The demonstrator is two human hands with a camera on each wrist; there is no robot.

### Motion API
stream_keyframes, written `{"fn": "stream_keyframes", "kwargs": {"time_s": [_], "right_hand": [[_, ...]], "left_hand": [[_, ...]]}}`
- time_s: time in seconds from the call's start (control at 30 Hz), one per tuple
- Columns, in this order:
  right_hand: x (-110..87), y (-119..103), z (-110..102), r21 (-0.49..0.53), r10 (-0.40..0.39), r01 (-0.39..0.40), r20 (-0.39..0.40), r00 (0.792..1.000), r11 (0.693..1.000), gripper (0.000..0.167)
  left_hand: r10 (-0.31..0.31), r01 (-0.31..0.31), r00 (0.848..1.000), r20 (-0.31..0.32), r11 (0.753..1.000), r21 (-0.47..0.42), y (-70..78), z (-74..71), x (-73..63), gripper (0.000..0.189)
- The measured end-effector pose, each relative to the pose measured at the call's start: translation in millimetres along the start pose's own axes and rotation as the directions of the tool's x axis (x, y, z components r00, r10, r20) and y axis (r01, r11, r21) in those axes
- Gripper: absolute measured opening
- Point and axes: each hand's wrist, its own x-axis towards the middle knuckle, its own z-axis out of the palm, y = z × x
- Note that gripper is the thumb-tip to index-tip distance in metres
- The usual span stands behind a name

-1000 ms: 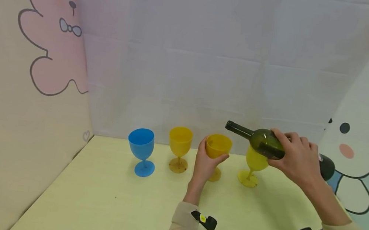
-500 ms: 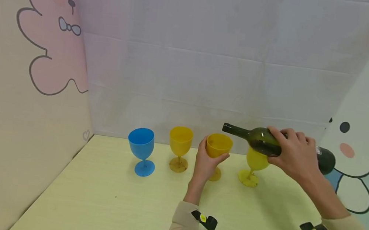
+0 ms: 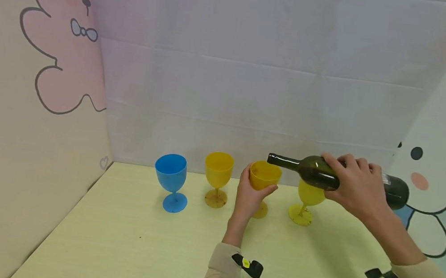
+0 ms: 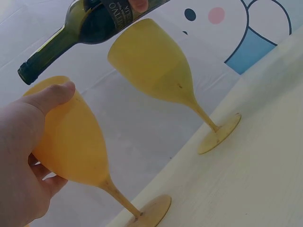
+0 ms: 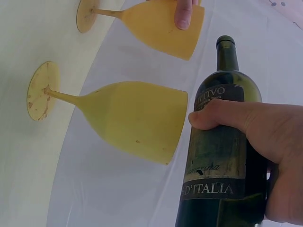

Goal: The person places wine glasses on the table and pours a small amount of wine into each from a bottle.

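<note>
My left hand [image 3: 250, 195] grips the bowl of an orange-yellow goblet [image 3: 264, 176], thumb on the near side and fingers round the left; its foot stands on the table. In my right hand [image 3: 357, 185] is a dark green wine bottle [image 3: 318, 172], held round its labelled body and tipped almost level. The bottle's mouth points left, just above the rim of the gripped goblet. Behind and below the bottle stands a lime-yellow goblet [image 4: 156, 61], partly covered by it in the head view. In the right wrist view the bottle's label [image 5: 215, 165] shows. Whether liquid flows cannot be seen.
Left of my left hand a second orange-yellow goblet [image 3: 218, 170] and a blue goblet [image 3: 171, 174] stand upright in the row. The pale yellow table [image 3: 135, 256] meets a white cloth backdrop [image 3: 222, 67]. Cartoon-printed side walls [image 3: 56, 150] flank it.
The right hand has lowered the bottle's neck and shifted it slightly left, bringing the mouth close over the goblet. The left hand and the goblets have stayed in place.
</note>
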Motion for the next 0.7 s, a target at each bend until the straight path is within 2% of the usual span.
{"fn": "stream_keyframes", "kwargs": {"time_s": [0.2, 0.43, 0.7], "right_hand": [[-3.9, -0.7, -3.5, -0.045, -0.033, 0.033, -0.008, 0.999, 0.998, 0.089], [-8.3, -3.1, -7.4, -0.074, -0.046, 0.047, 0.017, 0.999, 0.996, 0.088], [-8.6, -8.5, -12.4, -0.108, -0.048, 0.052, 0.041, 0.998, 0.993, 0.09]], "left_hand": [[-0.015, 0.015, 1.0, 0.004, 1.0, 0.001, 0.3, -0.3, -0.1, 0.092], [-0.032, 0.032, 0.999, 0.019, 0.999, -0.005, 0.8, -1.6, -1.0, 0.093], [-0.021, 0.021, 1.0, 0.014, 1.0, -0.004, 2.2, -1.6, -1.2, 0.094]]}}
